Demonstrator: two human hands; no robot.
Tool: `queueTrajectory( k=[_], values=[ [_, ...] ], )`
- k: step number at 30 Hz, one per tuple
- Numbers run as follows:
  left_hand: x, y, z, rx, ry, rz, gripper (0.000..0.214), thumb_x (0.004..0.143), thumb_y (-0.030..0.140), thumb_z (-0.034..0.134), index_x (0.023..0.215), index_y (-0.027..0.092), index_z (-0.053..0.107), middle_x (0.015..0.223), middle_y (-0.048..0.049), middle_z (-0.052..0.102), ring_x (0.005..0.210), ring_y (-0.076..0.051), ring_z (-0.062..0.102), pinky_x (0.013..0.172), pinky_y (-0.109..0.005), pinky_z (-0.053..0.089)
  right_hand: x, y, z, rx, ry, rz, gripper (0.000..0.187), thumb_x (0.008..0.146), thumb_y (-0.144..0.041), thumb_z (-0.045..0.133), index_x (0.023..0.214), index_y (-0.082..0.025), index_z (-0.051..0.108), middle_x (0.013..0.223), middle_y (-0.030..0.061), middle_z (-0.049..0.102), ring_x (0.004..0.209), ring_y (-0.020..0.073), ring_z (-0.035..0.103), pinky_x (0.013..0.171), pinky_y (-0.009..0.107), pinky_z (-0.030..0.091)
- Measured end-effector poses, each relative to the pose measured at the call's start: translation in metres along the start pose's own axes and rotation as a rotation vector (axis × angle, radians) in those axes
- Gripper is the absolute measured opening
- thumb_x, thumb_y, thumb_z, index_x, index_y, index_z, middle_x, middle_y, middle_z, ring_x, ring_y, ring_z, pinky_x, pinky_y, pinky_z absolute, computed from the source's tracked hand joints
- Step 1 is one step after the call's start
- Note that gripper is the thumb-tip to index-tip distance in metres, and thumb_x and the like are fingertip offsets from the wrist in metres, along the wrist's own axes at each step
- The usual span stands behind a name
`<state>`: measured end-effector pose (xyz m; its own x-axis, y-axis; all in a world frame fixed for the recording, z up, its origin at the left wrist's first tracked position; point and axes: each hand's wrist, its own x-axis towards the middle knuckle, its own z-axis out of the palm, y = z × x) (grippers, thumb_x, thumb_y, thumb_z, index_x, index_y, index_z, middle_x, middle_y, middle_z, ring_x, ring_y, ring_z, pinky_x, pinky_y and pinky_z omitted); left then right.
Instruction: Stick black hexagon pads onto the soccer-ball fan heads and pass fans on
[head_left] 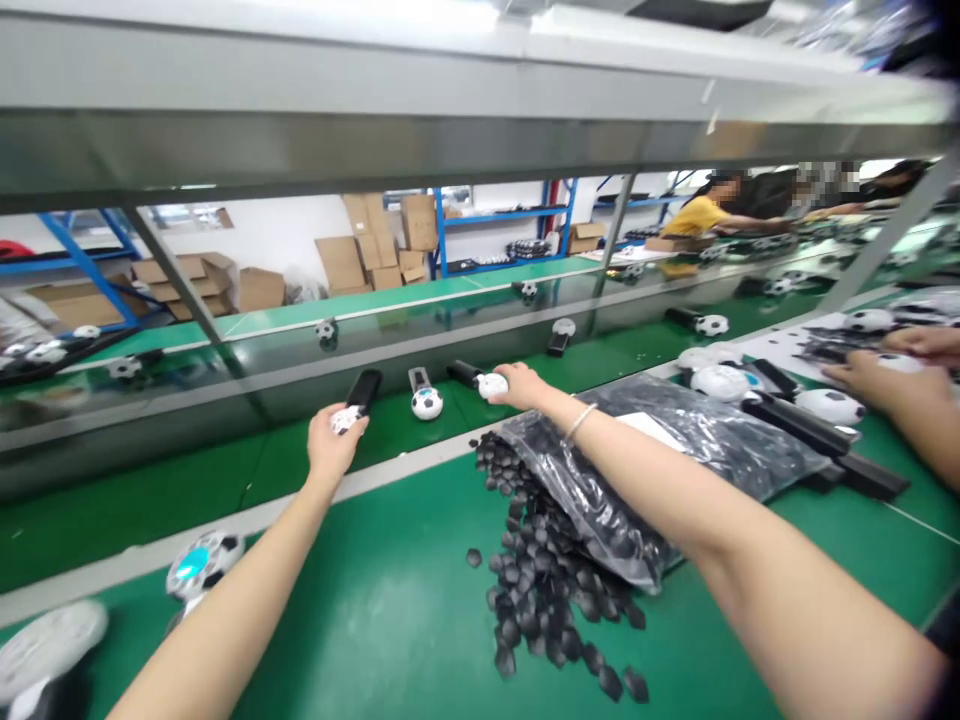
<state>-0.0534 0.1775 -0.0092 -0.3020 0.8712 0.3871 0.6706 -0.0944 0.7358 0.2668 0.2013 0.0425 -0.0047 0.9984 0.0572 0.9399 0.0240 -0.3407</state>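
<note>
Green belt [255, 470] runs beyond my worktop [375, 590]. Over it, on the left, my left hand [336, 440] pinches the white head of a black-handled ball piece [364, 390]; farther right, my right hand [520, 387] pinches a second ball piece [492, 386]. Between them lies a third ball piece [427, 402]. Near right, black chips [532, 570] spill beside a plastic bag [600, 490].

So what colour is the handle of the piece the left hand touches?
The handle is black, clearest in the head view.
</note>
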Motion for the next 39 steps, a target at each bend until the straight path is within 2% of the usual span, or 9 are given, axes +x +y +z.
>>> queueTrajectory(
  k=[4,8,11,15,19,23,27,33,39],
  values=[
    [0.018,-0.031,0.023,0.049,0.036,0.002,0.057,0.068,0.037,0.058,0.114,0.006,0.049,0.110,-0.0197,0.051,0.117,-0.039,0.039,0.098,-0.055,0.030,0.041,0.013,0.020,-0.023,-0.001,0.111,0.078,0.056,-0.035,0.079,0.124,-0.018,0.047,0.125,0.0170,0.046,0.115,0.0332,0.045,0.092,0.040,0.038],
    [0.020,-0.054,0.037,0.220,-0.064,0.095,0.068,0.075,0.042,0.051,0.132,0.010,0.033,0.127,-0.0187,0.042,0.125,-0.036,0.032,0.100,-0.049,0.033,0.055,0.023,0.043,0.033,0.000,0.156,0.075,0.056,-0.031,0.079,0.122,-0.019,0.046,0.118,0.0129,0.051,0.102,0.0254,0.055,0.083,0.035,0.044],
    [0.015,-0.051,0.036,0.314,-0.052,0.162,0.077,0.074,0.047,0.055,0.135,0.011,0.026,0.133,-0.0195,0.036,0.127,-0.036,0.029,0.101,-0.049,0.032,0.052,0.023,0.041,0.105,0.032,0.156,0.066,0.060,-0.029,0.075,0.118,-0.016,0.046,0.111,0.0127,0.055,0.096,0.0222,0.058,0.077,0.030,0.046],
    [-0.009,-0.022,0.025,0.353,0.062,0.351,0.069,0.076,0.045,0.054,0.132,0.011,0.031,0.137,-0.0219,0.029,0.130,-0.036,0.025,0.103,-0.050,0.027,0.024,0.007,0.009,0.246,0.007,0.087,0.052,0.068,-0.034,0.066,0.112,-0.014,0.046,0.096,0.0087,0.061,0.075,0.0165,0.061,0.058,0.025,0.049],
    [-0.049,0.032,0.002,0.314,0.065,0.634,0.070,0.075,0.041,0.058,0.132,0.015,0.029,0.140,-0.0208,0.027,0.133,-0.033,0.021,0.104,-0.050,0.024,-0.046,-0.025,-0.019,0.357,-0.042,-0.120,0.057,0.060,-0.031,0.073,0.110,-0.022,0.049,0.092,0.0006,0.062,0.076,0.0136,0.059,0.059,0.021,0.047],
    [-0.089,0.082,-0.035,0.348,-0.242,0.851,0.068,0.070,0.030,0.061,0.131,0.018,0.033,0.134,-0.0150,0.043,0.127,-0.034,0.035,0.105,-0.051,0.021,-0.126,-0.055,-0.017,0.602,-0.272,-0.488,0.063,0.057,-0.031,0.076,0.113,-0.020,0.049,0.094,0.0011,0.061,0.080,0.0147,0.058,0.067,0.024,0.048],
    [-0.117,0.083,-0.062,0.493,-0.602,0.715,0.046,0.073,0.020,0.052,0.119,0.023,0.047,0.104,-0.0069,0.065,0.090,-0.028,0.062,0.076,-0.037,0.046,-0.162,-0.057,0.008,0.766,-0.405,-0.491,0.070,0.058,-0.036,0.076,0.119,-0.019,0.046,0.108,0.0056,0.058,0.093,0.0182,0.057,0.074,0.027,0.048],
    [-0.146,0.044,-0.070,0.674,-0.613,0.379,0.043,0.077,0.041,0.053,0.113,0.020,0.051,0.099,-0.0099,0.061,0.085,-0.029,0.060,0.065,-0.034,0.045,-0.171,-0.038,0.056,0.326,-0.232,-0.419,0.026,0.071,-0.029,0.068,0.095,-0.020,0.064,0.095,0.0048,0.062,0.079,0.0169,0.059,0.070,0.028,0.046],
    [-0.155,0.048,-0.068,0.568,-0.763,0.396,0.058,0.070,0.049,0.059,0.122,0.024,0.047,0.107,-0.0087,0.058,0.097,-0.028,0.054,0.072,-0.033,0.044,-0.179,-0.048,0.074,0.066,-0.187,-0.546,0.011,0.078,-0.015,0.060,0.084,-0.019,0.067,0.083,0.0051,0.061,0.076,0.0171,0.058,0.066,0.026,0.041]
  ],
)
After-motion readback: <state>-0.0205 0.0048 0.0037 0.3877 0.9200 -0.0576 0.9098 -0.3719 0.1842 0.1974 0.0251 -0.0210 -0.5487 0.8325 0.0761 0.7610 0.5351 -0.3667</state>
